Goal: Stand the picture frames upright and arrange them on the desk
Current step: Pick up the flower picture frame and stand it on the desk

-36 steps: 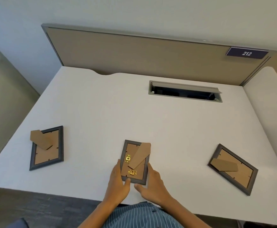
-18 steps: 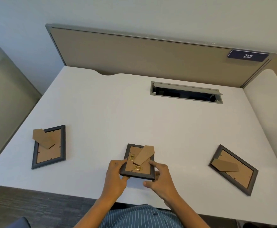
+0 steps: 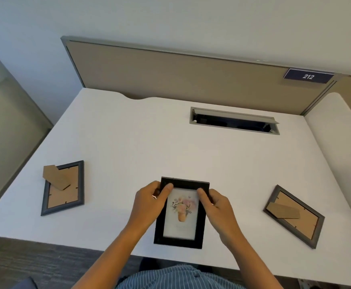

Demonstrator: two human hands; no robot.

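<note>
Black frame (image 3: 179,238) (flower print facing up) is gripped near its top by both hands, left hand (image 3: 149,203) and right hand (image 3: 217,207), thumbs pinching the front, above the desk (image 3: 149,142).

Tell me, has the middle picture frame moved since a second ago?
Yes. The middle frame lay face down on the desk; now the left hand and right hand hold it lifted, flower picture facing up, while the side frames stay flat.
</note>
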